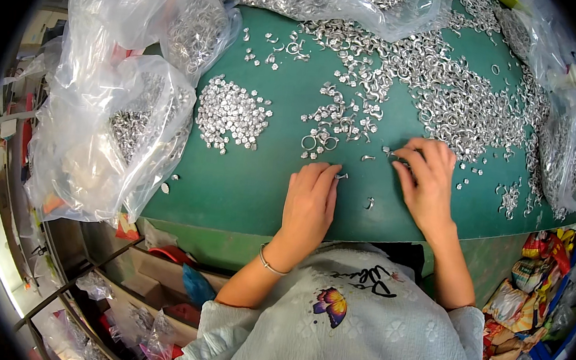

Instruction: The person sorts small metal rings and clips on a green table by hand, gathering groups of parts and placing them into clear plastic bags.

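Observation:
My left hand (309, 198) rests low over the green tabletop, its fingers held together. A small silver metal piece (342, 176) sticks out at its thumb and index fingertips. My right hand (428, 181) is curled beside the large spread of silver ring-shaped pieces (456, 112), thumb and fingers closing at the tips on a small silver metal piece (391, 156). Between the hands lie a loose curved piece (370, 203) and another small piece (368, 158). Beyond them is a looser group of small pieces (347, 120) with a few rings.
A pile of small flower-like silver pieces (232, 115) sits on the left of the green table (267, 185). Clear plastic bags of metal parts stand at the left (113, 125), back (382, 11) and right (567, 154). An open drawer (152, 271) is below; colourful packages (530, 287) lie at lower right.

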Demonstrator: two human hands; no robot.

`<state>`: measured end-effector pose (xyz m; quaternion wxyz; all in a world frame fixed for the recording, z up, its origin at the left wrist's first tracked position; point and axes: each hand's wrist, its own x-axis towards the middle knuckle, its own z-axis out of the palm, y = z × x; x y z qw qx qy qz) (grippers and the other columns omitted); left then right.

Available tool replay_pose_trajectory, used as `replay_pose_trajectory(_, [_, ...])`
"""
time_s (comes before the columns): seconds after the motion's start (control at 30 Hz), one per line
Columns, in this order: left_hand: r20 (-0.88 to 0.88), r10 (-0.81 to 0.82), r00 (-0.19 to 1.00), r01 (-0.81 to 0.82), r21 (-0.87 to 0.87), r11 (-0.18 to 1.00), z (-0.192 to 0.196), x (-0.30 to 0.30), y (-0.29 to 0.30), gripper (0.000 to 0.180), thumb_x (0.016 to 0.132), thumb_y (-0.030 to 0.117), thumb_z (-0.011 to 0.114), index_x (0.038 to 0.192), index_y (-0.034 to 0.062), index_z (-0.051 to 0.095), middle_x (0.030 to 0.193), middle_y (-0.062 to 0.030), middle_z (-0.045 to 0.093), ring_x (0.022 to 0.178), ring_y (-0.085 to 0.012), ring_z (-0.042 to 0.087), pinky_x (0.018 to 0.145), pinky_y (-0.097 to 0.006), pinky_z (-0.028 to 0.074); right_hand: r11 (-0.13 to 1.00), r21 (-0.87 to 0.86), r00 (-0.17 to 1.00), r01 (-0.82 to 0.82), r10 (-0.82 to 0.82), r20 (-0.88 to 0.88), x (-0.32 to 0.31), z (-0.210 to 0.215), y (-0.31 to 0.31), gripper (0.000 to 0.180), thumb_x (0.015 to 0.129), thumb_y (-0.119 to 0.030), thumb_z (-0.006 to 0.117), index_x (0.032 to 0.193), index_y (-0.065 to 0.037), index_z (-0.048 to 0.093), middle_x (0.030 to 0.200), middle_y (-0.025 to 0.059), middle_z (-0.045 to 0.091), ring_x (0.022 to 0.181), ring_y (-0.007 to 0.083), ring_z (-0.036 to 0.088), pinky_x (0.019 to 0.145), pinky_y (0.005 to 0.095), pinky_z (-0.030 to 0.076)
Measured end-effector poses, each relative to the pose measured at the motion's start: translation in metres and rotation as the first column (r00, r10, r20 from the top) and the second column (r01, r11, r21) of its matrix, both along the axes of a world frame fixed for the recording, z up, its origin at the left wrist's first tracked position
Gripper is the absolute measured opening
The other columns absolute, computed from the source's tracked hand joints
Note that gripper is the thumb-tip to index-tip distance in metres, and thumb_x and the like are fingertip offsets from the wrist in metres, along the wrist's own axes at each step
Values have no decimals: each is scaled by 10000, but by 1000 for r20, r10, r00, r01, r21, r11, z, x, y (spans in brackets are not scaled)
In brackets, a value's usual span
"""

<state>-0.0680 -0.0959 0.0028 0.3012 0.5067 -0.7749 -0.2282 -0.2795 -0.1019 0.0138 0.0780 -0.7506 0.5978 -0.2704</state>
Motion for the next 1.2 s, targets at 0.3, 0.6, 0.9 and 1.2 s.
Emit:
replay_pose_trajectory(0.3, [-37,-6,999,6,11,1000,2,0,3,175,792,-12,677,964,15,654,930,-101,618,789,-284,576,705,-359,457,991,-25,988,-135,133,-81,21,-3,0,117,757,-97,700,839,-66,623,983,44,554,955,249,514,858,425,367])
replay_pose_trajectory(0.6, [-27,114,993,-116,-67,991,-3,9,0,238,800,12,672,1034,6,629,1026,-120,576,891,-286,549,738,-376,422,949,40,947,-311,307,95,45,1,13,112,749,-80,711,843,-64,650,874,36,577,866,228,536,789,373,384])
replay_pose_trajectory(0.9, [8,-85,996,85,48,995,-4,6,30,273,770,-46,658,1037,1,624,956,-123,555,870,-295,548,755,-366,452,999,-49,993,-17,11,-118,38,-5,-27,117,776,-100,689,865,-56,627,880,66,572,869,254,517,740,382,377])
replay_pose_trajectory(1.2, [-15,5,1000,-5,54,999,0,8,34,364,779,-21,661,1134,10,586,1047,-132,553,917,-293,537,796,-361,460,901,138,904,-411,383,188,46,10,8,102,767,-95,680,845,-61,625,898,57,540,875,244,510,743,379,387])
